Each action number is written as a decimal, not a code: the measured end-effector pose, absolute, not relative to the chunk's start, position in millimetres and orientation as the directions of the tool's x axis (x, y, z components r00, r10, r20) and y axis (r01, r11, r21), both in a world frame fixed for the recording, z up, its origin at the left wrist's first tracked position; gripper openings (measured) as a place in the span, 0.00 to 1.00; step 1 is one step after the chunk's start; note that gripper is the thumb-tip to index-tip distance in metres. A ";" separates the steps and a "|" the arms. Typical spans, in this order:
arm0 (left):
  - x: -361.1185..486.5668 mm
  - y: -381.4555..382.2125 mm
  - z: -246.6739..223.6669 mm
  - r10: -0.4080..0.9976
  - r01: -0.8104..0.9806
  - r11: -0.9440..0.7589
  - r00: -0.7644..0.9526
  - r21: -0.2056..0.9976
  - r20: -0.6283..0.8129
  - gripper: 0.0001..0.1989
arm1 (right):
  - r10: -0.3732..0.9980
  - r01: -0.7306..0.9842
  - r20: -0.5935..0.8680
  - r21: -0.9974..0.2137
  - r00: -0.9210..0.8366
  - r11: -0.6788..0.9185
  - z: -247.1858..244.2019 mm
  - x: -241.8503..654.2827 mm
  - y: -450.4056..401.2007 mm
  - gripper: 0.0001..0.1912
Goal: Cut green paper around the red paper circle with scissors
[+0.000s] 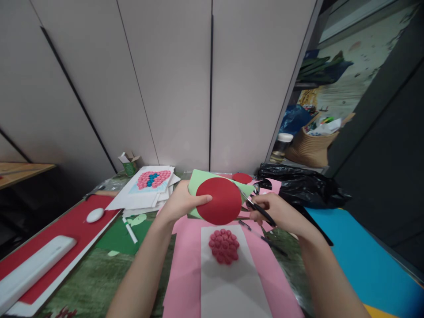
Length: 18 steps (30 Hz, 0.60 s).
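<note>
My left hand [185,201] grips a red paper circle [221,207] laid against a sheet of light green paper [202,176], the thumb pressing on the red face. My right hand [270,210] is closed round the black handles of a pair of scissors [263,213]. The scissor blades reach the upper right edge of the circle, against the green paper. Below them, a white sheet [228,293] bears a cluster of dark pink balls [224,246]. That sheet lies on pink paper [183,278].
A dark pen or cutter [261,237] lies right of the white sheet. Leftward are a white-and-green marker [130,230], green paper [114,236], a white mouse [95,215] and stacked sheets [145,201]. Blue card [361,251] and a black plastic bag [304,185] lie right.
</note>
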<state>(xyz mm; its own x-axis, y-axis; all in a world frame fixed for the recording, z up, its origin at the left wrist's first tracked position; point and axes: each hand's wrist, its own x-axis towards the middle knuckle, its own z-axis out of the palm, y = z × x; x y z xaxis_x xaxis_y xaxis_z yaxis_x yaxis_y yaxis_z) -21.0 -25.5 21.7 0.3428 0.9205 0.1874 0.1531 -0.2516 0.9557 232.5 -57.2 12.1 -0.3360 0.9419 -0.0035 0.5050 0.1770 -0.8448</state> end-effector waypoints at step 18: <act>-26.6 -25.1 22.7 0.927 0.227 -0.230 0.347 0.946 0.142 0.14 | 0.963 0.503 -0.053 -0.859 -0.264 0.091 17.4 228.5 -64.0 0.08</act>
<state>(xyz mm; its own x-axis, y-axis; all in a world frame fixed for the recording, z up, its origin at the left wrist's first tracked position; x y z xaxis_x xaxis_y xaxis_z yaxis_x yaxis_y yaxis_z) -26.6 -25.1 22.7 0.3473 0.9269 0.1420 0.2273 -0.2302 0.9462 228.5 -64.0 17.4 -0.2642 0.9630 -0.0531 0.5031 0.0906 -0.8594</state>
